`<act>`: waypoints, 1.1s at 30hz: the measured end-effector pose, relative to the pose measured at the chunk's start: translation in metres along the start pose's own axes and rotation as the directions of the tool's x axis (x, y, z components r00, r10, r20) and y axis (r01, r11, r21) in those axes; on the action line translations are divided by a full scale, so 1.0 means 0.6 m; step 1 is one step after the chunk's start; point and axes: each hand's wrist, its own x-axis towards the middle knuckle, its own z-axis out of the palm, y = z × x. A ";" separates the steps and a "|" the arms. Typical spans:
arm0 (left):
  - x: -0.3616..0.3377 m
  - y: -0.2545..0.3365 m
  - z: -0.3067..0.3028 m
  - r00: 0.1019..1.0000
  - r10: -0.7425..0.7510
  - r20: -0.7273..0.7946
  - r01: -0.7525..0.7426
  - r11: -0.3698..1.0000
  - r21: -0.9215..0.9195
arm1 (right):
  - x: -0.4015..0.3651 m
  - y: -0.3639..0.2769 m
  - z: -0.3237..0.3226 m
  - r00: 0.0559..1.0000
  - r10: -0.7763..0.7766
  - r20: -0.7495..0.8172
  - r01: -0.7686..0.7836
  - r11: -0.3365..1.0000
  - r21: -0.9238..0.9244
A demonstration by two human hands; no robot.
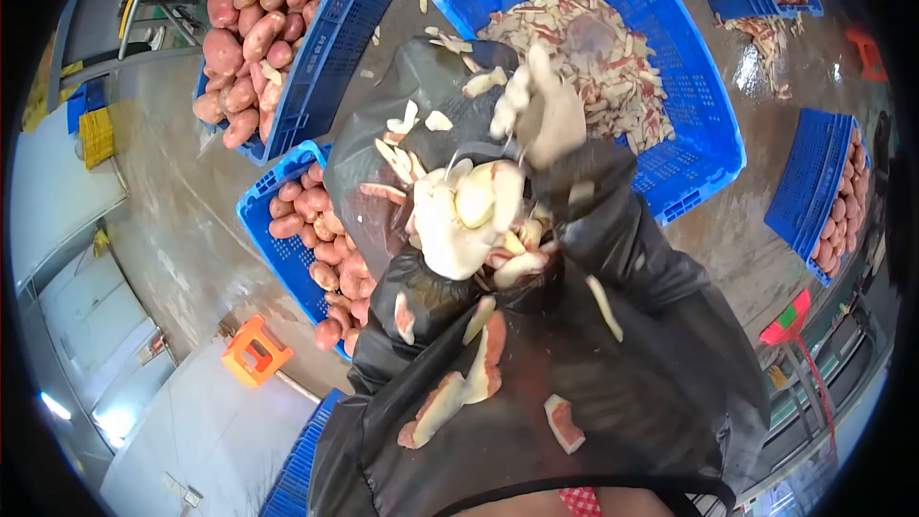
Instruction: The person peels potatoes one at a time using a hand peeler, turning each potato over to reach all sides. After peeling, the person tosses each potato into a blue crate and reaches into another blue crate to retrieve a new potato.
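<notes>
My left hand (pixel 448 235), in a white glove, is closed round a pale, peeled potato (pixel 476 197) above my lap. Just beyond it, my gloved right hand (pixel 553 123) is blurred by motion, its fingers curled round a peeler whose thin metal blade (pixel 483 149) shows near the potato. Most of the handle is hidden by the fingers. Strips of red and white peel (pixel 522 268) are heaped in my lap under the potato, and more peel (pixel 483 359) lies scattered over my black apron (pixel 613 383) and sleeves.
A blue crate (pixel 704 148) ahead holds a mound of peelings (pixel 613 62). Red potatoes fill crates at the left, one upper (pixel 335 48) and one lower (pixel 278 254). More potato crates (pixel 809 191) stand at the right. An orange stool (pixel 257 351) sits on the wet floor.
</notes>
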 end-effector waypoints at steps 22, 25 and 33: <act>0.007 0.045 -0.023 0.956 -0.282 -0.078 0.160 0.725 -0.670 | 0.000 -0.008 0.029 0.989 -0.087 0.124 0.045 0.952 0.303; -0.015 0.036 -0.022 0.948 -0.317 -0.017 0.186 0.598 -0.780 | 0.010 0.022 0.040 0.997 0.025 0.068 -0.030 0.997 0.065; 0.024 0.038 -0.066 0.922 -0.258 0.288 0.387 0.612 -0.690 | 0.125 -0.017 -0.036 0.984 -0.175 -0.031 0.178 0.968 0.178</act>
